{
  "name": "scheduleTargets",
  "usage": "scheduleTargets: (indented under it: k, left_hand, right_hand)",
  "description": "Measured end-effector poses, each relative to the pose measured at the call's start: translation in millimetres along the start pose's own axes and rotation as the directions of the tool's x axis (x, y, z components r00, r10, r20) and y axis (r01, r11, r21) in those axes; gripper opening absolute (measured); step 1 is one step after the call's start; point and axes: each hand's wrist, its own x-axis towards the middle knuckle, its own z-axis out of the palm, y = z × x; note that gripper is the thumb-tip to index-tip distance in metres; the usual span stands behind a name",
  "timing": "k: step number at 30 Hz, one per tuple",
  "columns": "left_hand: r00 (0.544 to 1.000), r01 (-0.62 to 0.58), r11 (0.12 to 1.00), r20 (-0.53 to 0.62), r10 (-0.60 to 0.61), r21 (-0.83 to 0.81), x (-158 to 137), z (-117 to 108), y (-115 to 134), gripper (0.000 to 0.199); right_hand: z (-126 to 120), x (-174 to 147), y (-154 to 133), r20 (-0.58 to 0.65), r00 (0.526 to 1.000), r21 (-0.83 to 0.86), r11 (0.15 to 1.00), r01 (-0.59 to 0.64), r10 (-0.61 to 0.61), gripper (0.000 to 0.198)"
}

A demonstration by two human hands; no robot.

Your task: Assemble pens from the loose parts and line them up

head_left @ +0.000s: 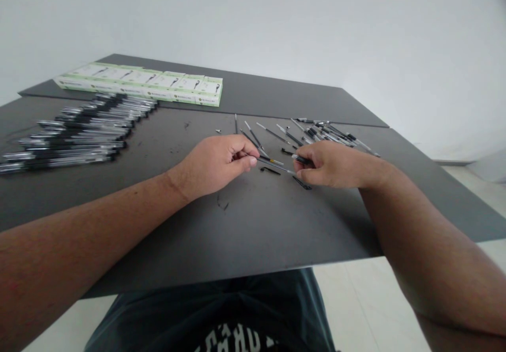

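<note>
My left hand [219, 165] is closed in a pinch at the middle of the table. Between its thumb and forefinger is the end of a thin pen refill [276, 167], which slants toward my right hand [330, 165]. My right hand wraps round a pen barrel [302, 159] with a black grip; its clear tip pokes out to the left, and the rest is hidden in the palm. A black pen cap [271, 170] lies below the refill, and a second black cap [302, 183] is just under my right fingers. Several loose refills [253, 133] spread out beyond the hands.
Many pens [79, 130] lie in an overlapping row at the left. Behind them stands a row of white and green pen boxes [158, 86]. A pile of pen parts [336, 133] is beyond my right hand. The grey table [245, 236] has its front edge near my lap.
</note>
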Motion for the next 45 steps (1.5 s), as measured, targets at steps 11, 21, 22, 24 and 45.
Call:
scheduleTargets:
  k: [11, 21, 22, 24, 45]
  left_hand:
    - [0.97, 0.156, 0.945, -0.133, -0.201, -0.289, 5.6, -20.2, -9.7, 0.027]
    - [0.943, 0.102, 0.895, -0.245, -0.226, -0.434, 5.1, -19.2, -13.1, 0.024]
    - [0.939, 0.103, 0.885, -0.249, -0.237, -0.455, 4.8, -19.8, -12.2, 0.022]
    - [0.931, 0.105, 0.865, -0.256, -0.259, -0.491, 4.0, -21.0, -9.5, 0.021]
    - [0.921, 0.059, 0.828, -0.29, -0.261, -0.558, 4.2, -8.0, -10.7, 0.033]
  right_hand:
    - [0.6, 5.2, 19.3, -0.18, 0.98, 0.154, 0.981, 0.119, -0.09, 0.041]
    - [4.4, 12.3, 26.7, -0.305, 0.952, 0.107, 0.991, 0.074, -0.038, 0.026]
    - [4.3, 12.5, 26.6, -0.307, 0.951, 0.093, 0.993, 0.071, -0.039, 0.024]
    - [4.2, 12.4, 25.9, -0.308, 0.951, 0.071, 0.995, 0.068, -0.043, 0.024]
    - [12.0, 14.2, 29.0, -0.292, 0.945, -0.033, 0.989, 0.144, -0.148, 0.028]
